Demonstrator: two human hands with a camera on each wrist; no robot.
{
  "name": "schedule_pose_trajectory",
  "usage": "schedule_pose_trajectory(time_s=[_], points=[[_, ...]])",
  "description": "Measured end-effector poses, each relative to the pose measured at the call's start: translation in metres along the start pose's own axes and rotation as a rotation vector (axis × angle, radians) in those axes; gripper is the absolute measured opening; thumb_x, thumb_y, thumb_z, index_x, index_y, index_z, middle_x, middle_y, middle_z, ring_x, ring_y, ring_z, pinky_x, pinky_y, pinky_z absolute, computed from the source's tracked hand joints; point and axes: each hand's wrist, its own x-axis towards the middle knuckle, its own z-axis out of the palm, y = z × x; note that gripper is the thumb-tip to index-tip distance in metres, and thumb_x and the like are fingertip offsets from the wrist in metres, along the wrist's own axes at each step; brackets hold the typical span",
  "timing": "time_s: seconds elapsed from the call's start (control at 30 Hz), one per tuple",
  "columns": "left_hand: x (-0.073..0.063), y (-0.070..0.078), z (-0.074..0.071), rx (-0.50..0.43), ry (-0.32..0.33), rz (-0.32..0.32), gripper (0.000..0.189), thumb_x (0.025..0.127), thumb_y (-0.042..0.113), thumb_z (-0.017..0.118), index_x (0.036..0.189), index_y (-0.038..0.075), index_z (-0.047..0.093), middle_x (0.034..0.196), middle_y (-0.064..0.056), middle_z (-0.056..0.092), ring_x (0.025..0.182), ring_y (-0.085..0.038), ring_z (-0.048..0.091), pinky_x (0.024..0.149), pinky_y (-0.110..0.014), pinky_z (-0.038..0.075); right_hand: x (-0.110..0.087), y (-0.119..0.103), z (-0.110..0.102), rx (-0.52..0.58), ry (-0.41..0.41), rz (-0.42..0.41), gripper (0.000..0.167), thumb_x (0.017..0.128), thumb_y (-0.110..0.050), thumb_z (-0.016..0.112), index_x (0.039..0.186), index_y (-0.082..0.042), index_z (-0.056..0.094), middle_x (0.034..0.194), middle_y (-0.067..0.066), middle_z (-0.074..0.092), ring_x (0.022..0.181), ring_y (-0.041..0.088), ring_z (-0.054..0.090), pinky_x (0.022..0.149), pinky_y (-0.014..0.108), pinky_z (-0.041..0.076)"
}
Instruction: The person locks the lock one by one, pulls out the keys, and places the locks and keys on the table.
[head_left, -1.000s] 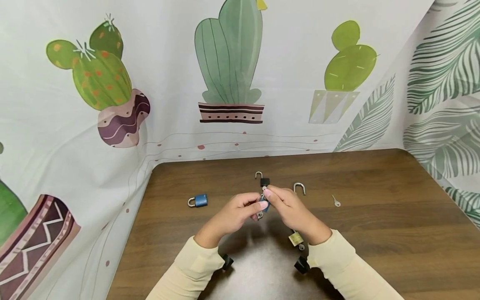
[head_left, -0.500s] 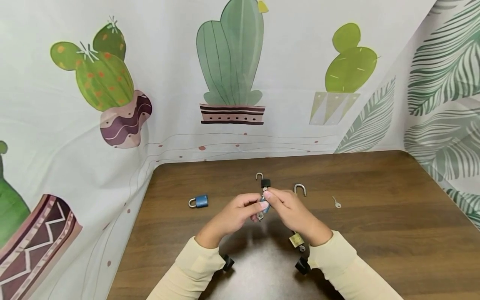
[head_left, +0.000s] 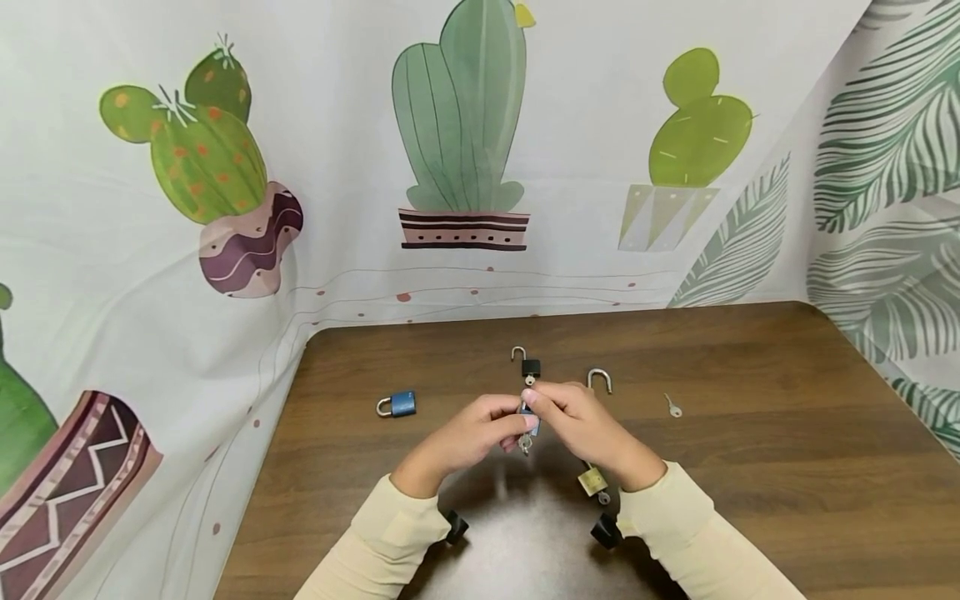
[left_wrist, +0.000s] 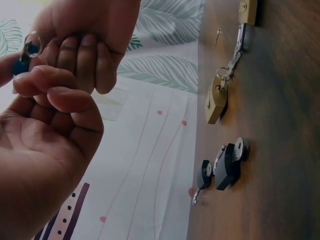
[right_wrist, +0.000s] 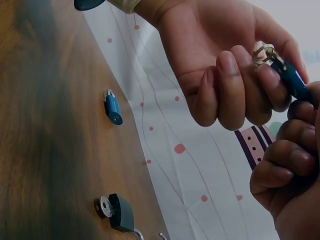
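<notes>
A blue padlock [head_left: 534,427] with keys [head_left: 525,443] hanging at its near end is held between both hands above the table. My left hand [head_left: 480,429] pinches it with thumb and fingers. From the other side, my right hand [head_left: 588,423] grips it, the thumb at the far end. In the left wrist view the metal key ring [left_wrist: 34,42] stands out over the left hand's curled fingers [left_wrist: 70,95]. The right wrist view shows the padlock's blue side [right_wrist: 294,82] between the two hands. Fingers cover much of its body.
Another blue padlock [head_left: 397,404] lies left. An open black padlock [head_left: 531,367] with a key lies beyond the hands. A steel shackle [head_left: 600,379] and a loose key [head_left: 673,407] lie right. A brass padlock [head_left: 592,481] sits below the right wrist. A printed cloth [head_left: 337,167] hangs behind the table.
Both hands have come slightly nearer the body with the blue padlock and its keys. The black padlock's key now shows beyond the fingers. The things lying on the table have stayed in place.
</notes>
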Motion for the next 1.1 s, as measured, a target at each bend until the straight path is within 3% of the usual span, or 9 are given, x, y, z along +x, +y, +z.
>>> schedule_pose_trajectory(time_s=[0.23, 0.33, 0.63, 0.9, 1.1], points=[[-0.001, 0.001, 0.001, -0.031, -0.016, -0.027, 0.027, 0.099, 0.014, 0.053, 0.078, -0.003, 0.052, 0.064, 0.001, 0.046, 0.062, -0.007, 0.047, 0.064, -0.023, 0.040, -0.001, -0.001, 0.004, -0.016, 0.017, 0.065, 0.033, 0.104, -0.012, 0.055, 0.071, -0.015, 0.053, 0.066, -0.010, 0.038, 0.060, 0.001, 0.037, 0.054, 0.020, 0.032], [0.000, 0.001, 0.001, -0.027, -0.011, -0.016, 0.029, 0.100, 0.014, 0.053, 0.077, -0.003, 0.051, 0.064, 0.000, 0.046, 0.062, -0.008, 0.047, 0.064, -0.023, 0.040, -0.001, -0.003, 0.005, -0.024, 0.037, 0.081, 0.030, 0.105, -0.012, 0.054, 0.075, -0.014, 0.056, 0.067, -0.009, 0.045, 0.063, 0.002, 0.042, 0.056, 0.021, 0.037], [-0.001, 0.001, -0.004, -0.038, 0.082, 0.001, 0.024, 0.102, 0.012, 0.054, 0.086, -0.005, 0.058, 0.067, -0.003, 0.047, 0.063, -0.009, 0.047, 0.061, -0.023, 0.041, 0.000, -0.004, 0.008, -0.084, 0.077, 0.085, 0.028, 0.108, -0.014, 0.047, 0.082, -0.020, 0.056, 0.066, -0.006, 0.047, 0.061, 0.003, 0.045, 0.056, 0.023, 0.041], [0.002, 0.000, -0.007, -0.042, 0.194, 0.010, 0.031, 0.105, 0.015, 0.050, 0.084, -0.007, 0.051, 0.064, -0.001, 0.041, 0.059, -0.008, 0.040, 0.059, -0.022, 0.035, 0.001, -0.007, 0.011, 0.077, 0.026, 0.127, 0.026, 0.109, -0.013, 0.043, 0.088, -0.011, 0.058, 0.064, 0.007, 0.052, 0.057, 0.006, 0.049, 0.053, 0.026, 0.045], [0.004, -0.001, -0.005, -0.089, 0.263, 0.027, 0.035, 0.107, 0.019, 0.049, 0.088, -0.011, 0.048, 0.065, 0.000, 0.039, 0.058, -0.009, 0.038, 0.058, -0.021, 0.033, 0.001, -0.006, 0.012, 0.203, -0.014, 0.179, 0.022, 0.108, -0.014, 0.046, 0.093, -0.006, 0.060, 0.068, 0.015, 0.054, 0.059, 0.018, 0.052, 0.054, 0.031, 0.047]])
